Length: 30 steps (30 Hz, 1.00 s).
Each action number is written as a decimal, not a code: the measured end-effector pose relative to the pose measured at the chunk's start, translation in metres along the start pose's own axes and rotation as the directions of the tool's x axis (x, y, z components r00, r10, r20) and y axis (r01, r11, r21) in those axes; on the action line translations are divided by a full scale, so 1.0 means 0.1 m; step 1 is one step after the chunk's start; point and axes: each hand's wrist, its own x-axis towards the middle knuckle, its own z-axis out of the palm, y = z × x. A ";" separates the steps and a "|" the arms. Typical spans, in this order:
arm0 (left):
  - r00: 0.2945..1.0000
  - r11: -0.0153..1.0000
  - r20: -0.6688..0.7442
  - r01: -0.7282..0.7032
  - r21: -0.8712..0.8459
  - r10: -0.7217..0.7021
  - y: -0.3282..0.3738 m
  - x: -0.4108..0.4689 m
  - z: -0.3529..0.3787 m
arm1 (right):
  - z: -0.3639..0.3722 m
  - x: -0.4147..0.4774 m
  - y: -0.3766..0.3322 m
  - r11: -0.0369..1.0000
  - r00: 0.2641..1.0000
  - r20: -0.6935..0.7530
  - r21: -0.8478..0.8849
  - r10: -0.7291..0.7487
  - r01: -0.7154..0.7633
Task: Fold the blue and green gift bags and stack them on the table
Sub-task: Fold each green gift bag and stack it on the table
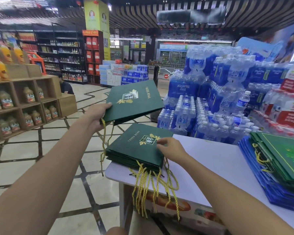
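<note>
The left hand pinched a flat, folded green bag at its open edge, with the thumb on top and the other fingers under it. It held the bag tilted in the air, above and a little behind the stack of green bags. The yellow cords of this bag hung down from the left hand.

The right hand lay on the top bag of the stack with loosely bent fingers, and the fingertips touched the printed sign. It gripped nothing.

The stack sat on the left corner of the white table. Part of it reached over the edge, and many cords hung down in front of the table. A second pile of blue and green bags lay at the right end of the table, well apart.

I judge that the next step was to lay the held bag on the stack. The risk I see comes from the corner: the stack overhung it, so a bag put down off centre, or a push from the right hand, could slide the top bags to the floor. The hanging cords of the held bag could also get caught under it and keep it from lying flat.
</note>
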 end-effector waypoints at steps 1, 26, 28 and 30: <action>1.000 1.000 0.012 0.001 -0.023 -0.001 -0.02 -0.05 0.12 | -0.05 -0.04 -0.05 0.991 0.997 -0.083 0.135 0.003 0.008; 0.654 -0.054 0.743 -0.744 0.666 0.142 -1.75 -0.50 2.09 | -1.32 -1.25 1.51 0.760 0.741 -0.166 0.125 0.650 -0.638; 0.628 -0.196 0.775 -0.754 0.627 0.070 -1.85 -0.46 2.14 | -1.20 -1.25 1.52 0.849 0.860 -0.157 -0.151 0.485 -0.506; 0.610 -0.296 0.792 -0.755 0.585 0.008 -1.97 -0.46 2.17 | -1.07 -1.28 1.46 0.889 0.927 -0.064 -0.264 0.370 -0.374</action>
